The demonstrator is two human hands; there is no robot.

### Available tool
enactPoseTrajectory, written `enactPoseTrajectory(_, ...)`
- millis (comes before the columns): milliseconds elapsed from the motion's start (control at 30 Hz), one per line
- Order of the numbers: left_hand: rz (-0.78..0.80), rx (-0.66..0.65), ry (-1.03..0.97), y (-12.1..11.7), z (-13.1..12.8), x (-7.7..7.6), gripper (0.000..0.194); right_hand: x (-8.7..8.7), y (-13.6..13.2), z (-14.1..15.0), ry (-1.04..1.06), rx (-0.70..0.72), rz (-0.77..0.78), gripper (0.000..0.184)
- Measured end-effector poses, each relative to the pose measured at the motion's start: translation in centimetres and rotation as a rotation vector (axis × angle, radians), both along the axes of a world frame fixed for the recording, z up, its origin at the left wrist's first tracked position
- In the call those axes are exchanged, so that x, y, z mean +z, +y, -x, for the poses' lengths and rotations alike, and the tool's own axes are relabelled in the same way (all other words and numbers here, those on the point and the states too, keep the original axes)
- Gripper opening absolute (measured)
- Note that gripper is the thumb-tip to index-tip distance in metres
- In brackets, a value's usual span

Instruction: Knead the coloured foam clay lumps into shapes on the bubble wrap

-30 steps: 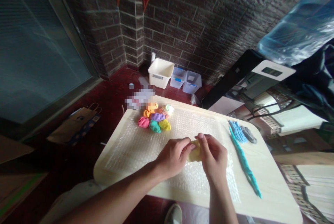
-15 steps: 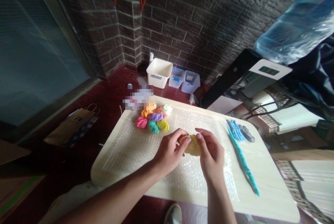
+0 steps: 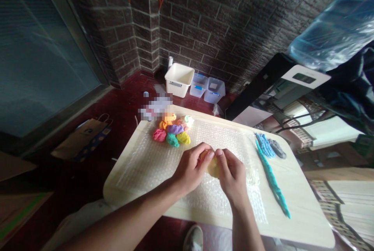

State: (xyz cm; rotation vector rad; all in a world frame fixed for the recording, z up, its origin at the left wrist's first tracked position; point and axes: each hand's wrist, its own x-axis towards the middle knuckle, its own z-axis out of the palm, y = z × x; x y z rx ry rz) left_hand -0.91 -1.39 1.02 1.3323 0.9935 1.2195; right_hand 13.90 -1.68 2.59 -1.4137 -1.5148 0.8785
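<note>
A flattened piece of dull-yellow modelling clay (image 3: 213, 167) is pinched between both hands, above the bubble wrap. My left hand (image 3: 191, 167) closes on its left side, thumb in front and fingers curled behind. At the upper right edge, my right hand (image 3: 232, 171) grips it between thumb and bent index finger. The two thumbs are close together, and the fingers hide part of the piece. Beyond my hands lies a cluster of coloured lumps, among them a red lump (image 3: 159, 135), a green lump (image 3: 172, 140), a purple lump (image 3: 175, 129) and a yellow lump (image 3: 184, 138).
Bubble wrap (image 3: 146, 165) covers much of the pale table (image 3: 309, 212). On the right lie a long turquoise stick (image 3: 273, 181), blue strands (image 3: 265, 145) and a grey bundle (image 3: 277, 149). A white bin (image 3: 179, 81) and clear boxes stand on the floor by the brick wall.
My right hand has moved left and closed its fingers onto the yellow clay, bringing the thumbs nearer each other. The clay now hangs at a steeper angle.
</note>
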Motion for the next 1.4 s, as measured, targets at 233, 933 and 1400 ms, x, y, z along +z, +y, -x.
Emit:
enactPoseTrajectory(233,0.185,-0.112,-0.275,0.2,-0.8,-0.6,0.035,-0.5,0.0,0.3,0.156,-0.16,-0.006,0.05)
enactPoseTrajectory(933,0.254,-0.029,-0.381,0.9,-0.5,-0.9,0.045,-0.5,0.2,-0.4,0.382,-0.026,0.186,0.048)
enactPoseTrajectory(1400,0.234,0.083,-0.21,0.6,-0.4,-0.7,0.044,-0.6,-0.1,0.9,0.295,0.023,0.263,0.055)
